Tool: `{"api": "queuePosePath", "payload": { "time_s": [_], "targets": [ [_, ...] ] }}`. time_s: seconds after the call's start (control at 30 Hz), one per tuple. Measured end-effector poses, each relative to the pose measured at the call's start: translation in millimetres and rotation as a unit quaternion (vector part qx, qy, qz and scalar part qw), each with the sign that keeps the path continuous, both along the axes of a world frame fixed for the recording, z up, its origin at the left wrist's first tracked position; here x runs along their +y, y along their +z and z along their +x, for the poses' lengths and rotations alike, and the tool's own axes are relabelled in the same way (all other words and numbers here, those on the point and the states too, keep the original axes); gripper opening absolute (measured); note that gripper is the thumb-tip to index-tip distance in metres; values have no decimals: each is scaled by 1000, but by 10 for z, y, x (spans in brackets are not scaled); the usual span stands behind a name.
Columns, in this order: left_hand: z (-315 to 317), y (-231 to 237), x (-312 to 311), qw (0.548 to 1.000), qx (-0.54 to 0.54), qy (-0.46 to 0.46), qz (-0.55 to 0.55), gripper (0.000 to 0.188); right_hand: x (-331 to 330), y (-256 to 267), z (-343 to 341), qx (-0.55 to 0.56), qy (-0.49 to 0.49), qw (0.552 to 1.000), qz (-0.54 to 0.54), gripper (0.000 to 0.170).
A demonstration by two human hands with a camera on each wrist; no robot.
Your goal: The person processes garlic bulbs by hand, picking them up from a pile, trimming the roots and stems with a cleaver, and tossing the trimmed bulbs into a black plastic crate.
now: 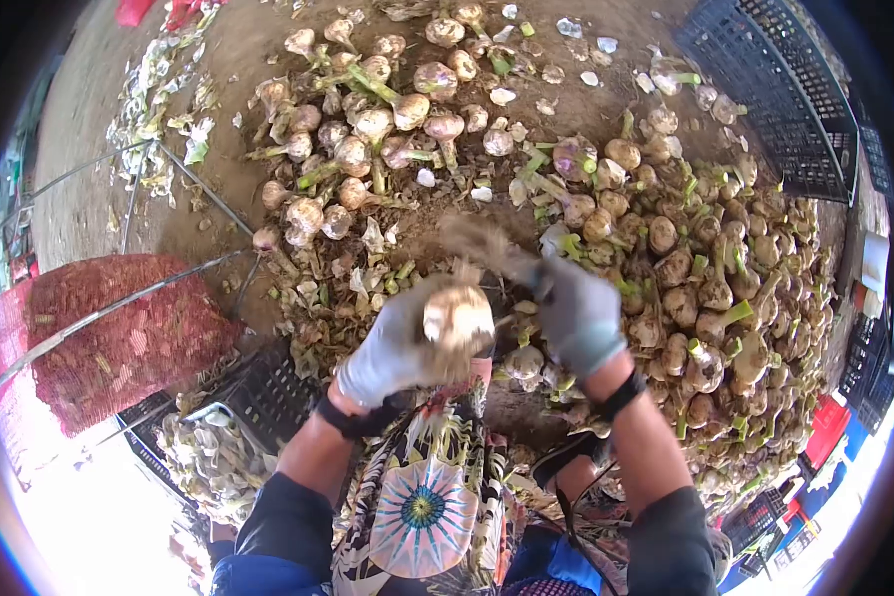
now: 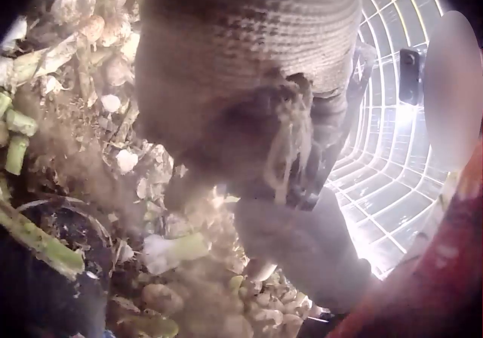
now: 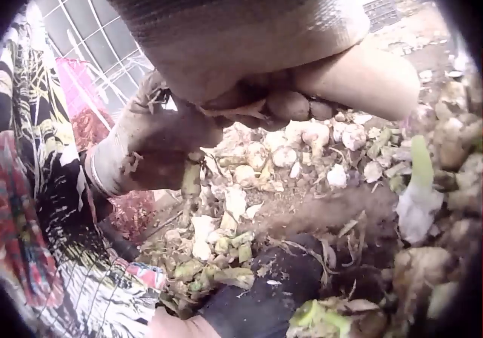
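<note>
In the head view my gloved left hand (image 1: 392, 343) grips a garlic bulb (image 1: 459, 316) in front of my lap, with a pale, cleaned-looking face turned up. My gloved right hand (image 1: 578, 310) is just to its right, fingers curled round a blurred tool or stem (image 1: 497, 253) that I cannot make out clearly. The left wrist view shows the left glove (image 2: 249, 74) close up, with root strands (image 2: 290, 145) by the fingers. In the right wrist view the right glove (image 3: 241, 44) fills the top, and the left glove (image 3: 151, 138) lies beyond it.
A large heap of garlic (image 1: 705, 308) spreads on the right, with more bulbs (image 1: 368, 129) ahead on the soil. A red mesh sack (image 1: 119, 333) and a crate of peelings (image 1: 214, 457) stand left. A black crate (image 1: 780, 89) is at the upper right.
</note>
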State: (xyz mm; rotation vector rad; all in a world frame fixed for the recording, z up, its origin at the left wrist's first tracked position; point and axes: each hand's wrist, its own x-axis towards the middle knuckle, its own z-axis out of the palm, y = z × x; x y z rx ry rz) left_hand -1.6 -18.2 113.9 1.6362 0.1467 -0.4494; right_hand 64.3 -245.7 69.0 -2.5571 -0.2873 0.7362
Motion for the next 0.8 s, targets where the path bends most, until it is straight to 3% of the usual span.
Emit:
{"api": "queuePosePath", "payload": {
  "time_s": [0.03, 0.13, 0.2, 0.23, 0.27, 0.33, 0.4, 0.43, 0.47, 0.5, 0.53, 0.57, 0.6, 0.63, 0.67, 0.7, 0.77, 0.8],
  "targets": [
    [49, 61, 42, 979, 52, -18, -194, 61, -158, -175, 37, -18, 27, 995, -92, 31],
    [115, 37, -41, 988, 64, 49, -134, 49, -179, -106, -78, 55, -114, 991, 38, 30],
    [174, -9, -69, 990, 56, 59, -111, 44, -124, -126, -158, 120, -183, 962, 163, 29],
    [200, -41, -42, 1000, -9, -6, -19, 41, -69, -45, -142, 136, -176, 946, 234, 30],
    [215, -78, -27, 992, -73, -71, 75, 39, -15, 20, -99, 134, -175, 946, 237, 30],
    [244, -127, -16, 977, -129, -99, 138, 35, 90, 152, -7, 133, -106, 961, 217, 30],
    [290, -103, 12, 884, -257, -244, 304, 31, 150, 206, 65, 93, -73, 972, 203, 29],
    [297, -74, 19, 857, -296, -272, 323, 30, 133, 135, 76, 130, -38, 972, 191, 29],
    [302, -6, -1, 857, -298, -271, 323, 30, 91, 58, 83, 164, -1, 970, 177, 28],
    [332, 85, -14, 866, -316, -241, 303, 29, -6, -97, 2, 96, 17, 993, 62, 25],
    [382, 165, -3, 874, -332, -210, 286, 29, -117, -196, -80, 163, -4, 987, 9, 31],
    [460, 205, -166, 901, -327, -130, 252, 32, -107, -159, -154, 204, -68, 973, 86, 29],
    [511, 356, -418, 950, -261, -73, 155, 47, -88, -108, -272, 248, -133, 946, 160, 27],
    [570, 343, -610, 941, -300, -127, 88, 57, -72, -183, -418, 248, -131, 946, 161, 27],
    [626, 327, -803, 926, -329, -185, 16, 68, -65, -383, -606, 267, -269, 866, 327, 25],
    [749, 290, -891, 917, -364, -153, 57, 62, -78, -573, -801, 277, -393, 738, 473, 22],
    [1141, 86, -851, 924, -351, -84, 125, 52, -123, -408, -633, 268, -449, 722, 453, 19],
    [1342, -137, -762, 939, -304, -46, 153, 49, -148, -161, -367, 252, -379, 841, 292, 18]
  ]
}}
